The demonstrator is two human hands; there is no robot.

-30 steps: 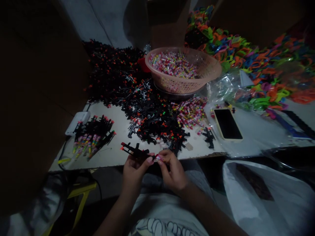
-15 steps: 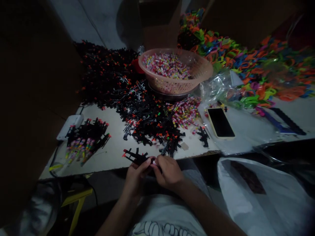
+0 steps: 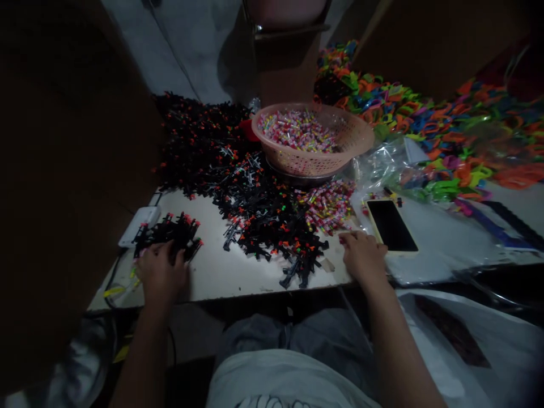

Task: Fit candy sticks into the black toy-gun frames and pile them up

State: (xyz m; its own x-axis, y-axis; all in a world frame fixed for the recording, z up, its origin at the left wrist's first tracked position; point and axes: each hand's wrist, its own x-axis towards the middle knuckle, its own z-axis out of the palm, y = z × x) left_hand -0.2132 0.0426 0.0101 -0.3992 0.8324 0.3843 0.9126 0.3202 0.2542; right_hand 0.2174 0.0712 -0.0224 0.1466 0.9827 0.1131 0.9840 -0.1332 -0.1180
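Note:
My left hand (image 3: 162, 275) rests over the small heap of black toy guns (image 3: 172, 229) with orange tips at the table's left, its fingers apart among them. Their candy-coloured ends are mostly covered by this hand. My right hand (image 3: 364, 258) is at the table's front, left of the phone, its fingers curled down. A small red-pink bit shows at its fingertips; what lies under the palm is hidden. Between the hands spreads a large pile of loose black toy guns (image 3: 272, 221), beside a heap of small wrapped candy tubes (image 3: 329, 207).
A pink basket (image 3: 306, 161) of candy tubes stands behind the piles. A phone (image 3: 391, 225) lies on clear plastic at the right. Colourful plastic pieces (image 3: 450, 130) are heaped at the back right. A white box with a cable (image 3: 140, 224) sits at the left, and a white bag (image 3: 467, 340) hangs below.
My hands were together at the front edge on one toy gun with a candy tube. They have parted, the left to the left heap, the right toward the phone. The view has shifted slightly.

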